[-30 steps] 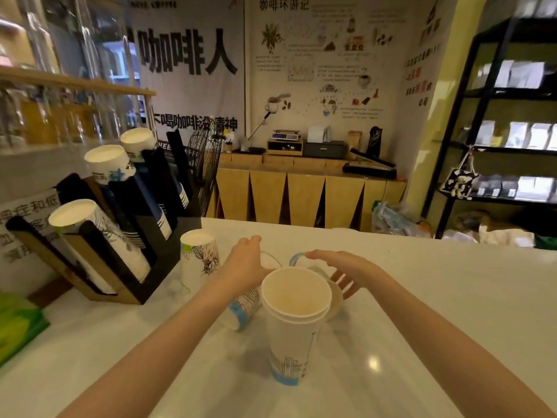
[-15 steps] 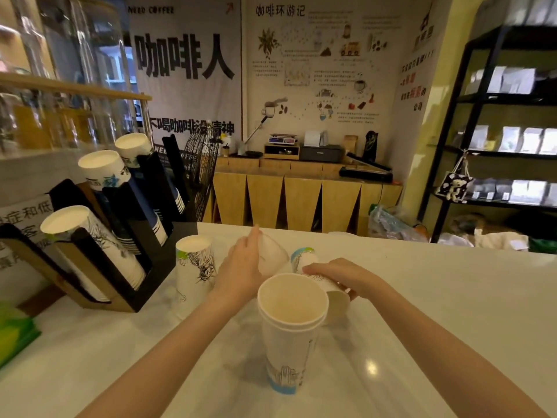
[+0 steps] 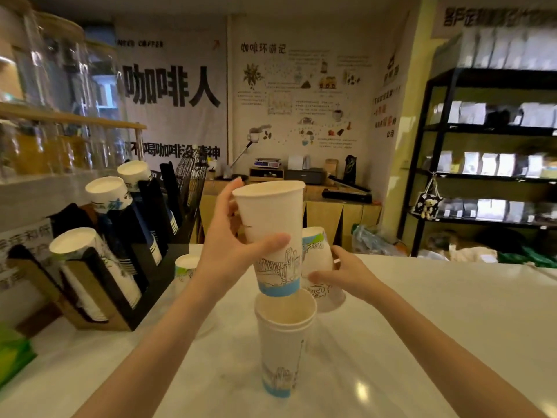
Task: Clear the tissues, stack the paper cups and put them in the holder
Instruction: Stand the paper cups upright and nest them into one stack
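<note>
A tall paper cup point(image 3: 272, 236) is held upright in the air by the left hand point(image 3: 229, 251), with the thumb across its front and the fingers wrapped behind. Its blue bottom edge sits just above the open rim of a second tall cup point(image 3: 283, 342), which stands on the white tabletop point(image 3: 437, 312). Whether the two cups touch cannot be told. The standing cup looks like two cups already pushed together, since a double rim is seen at its top.

A shorter cup with a green and blue print point(image 3: 319, 267) is gripped by the right hand point(image 3: 346, 276) just behind the tall cups. It is tilted, with its wide end low. Another small cup point(image 3: 184, 271) stands near the cup holder point(image 3: 126, 285) on the left.

The holder is dark and brown, with slanted slots. Three stacks of cups point(image 3: 90, 257) lean in it, their round white bottoms pointing up and out. One slot at the back looks free.

The tabletop is smooth and shiny, and light spots are seen on it. Much bare room is left on the right side and in front. The left side is crowded by the holder, and a green pack point(image 3: 12, 354) lies at the left edge.

The cups are thin, white and smooth, with line drawings
</note>
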Motion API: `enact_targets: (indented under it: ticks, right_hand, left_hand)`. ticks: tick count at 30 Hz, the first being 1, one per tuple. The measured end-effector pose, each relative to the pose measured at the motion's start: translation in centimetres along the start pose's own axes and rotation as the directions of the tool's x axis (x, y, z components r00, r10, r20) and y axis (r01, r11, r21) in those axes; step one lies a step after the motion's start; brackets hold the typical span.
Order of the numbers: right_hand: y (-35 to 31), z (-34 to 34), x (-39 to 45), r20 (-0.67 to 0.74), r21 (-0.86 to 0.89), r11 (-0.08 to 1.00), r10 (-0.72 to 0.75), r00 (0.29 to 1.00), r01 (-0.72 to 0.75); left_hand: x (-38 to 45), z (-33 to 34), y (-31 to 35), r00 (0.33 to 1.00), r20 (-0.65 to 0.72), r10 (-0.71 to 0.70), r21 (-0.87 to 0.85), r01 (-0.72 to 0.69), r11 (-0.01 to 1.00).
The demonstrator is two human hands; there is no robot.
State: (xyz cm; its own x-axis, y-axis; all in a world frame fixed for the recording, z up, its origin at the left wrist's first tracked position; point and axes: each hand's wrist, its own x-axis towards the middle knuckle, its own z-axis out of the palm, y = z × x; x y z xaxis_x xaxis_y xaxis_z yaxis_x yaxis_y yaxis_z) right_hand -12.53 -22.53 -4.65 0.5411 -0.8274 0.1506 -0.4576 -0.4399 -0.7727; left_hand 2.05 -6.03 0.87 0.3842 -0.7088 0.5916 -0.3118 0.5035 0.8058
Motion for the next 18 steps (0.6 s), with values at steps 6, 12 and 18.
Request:
enact_targets:
  ticks: [6,12,18]
  right_hand:
    - [-2.2,-3.3,-1.2,-0.249,-0.044,0.989,-0.149,0.957,0.143]
    - [-6.2,-5.4,-3.4,-0.360,-0.337,0.830,-0.550,0.754,0.445]
    - [-5.8,-4.2,-4.9,0.068,-0.887,0.149,-0.893,0.445,0.436]
  left_hand:
    - [-2.6,0.8,-2.1,0.987,0.135,-0.093,0.127,0.076,0.989]
    - [-4.7,1.7,-4.6,0.961,0.208,-0.183,0.241,0.131,0.962]
    - [-5.6,1.3,-5.4,0.951,0.221,-0.218,0.240,0.163,0.957]
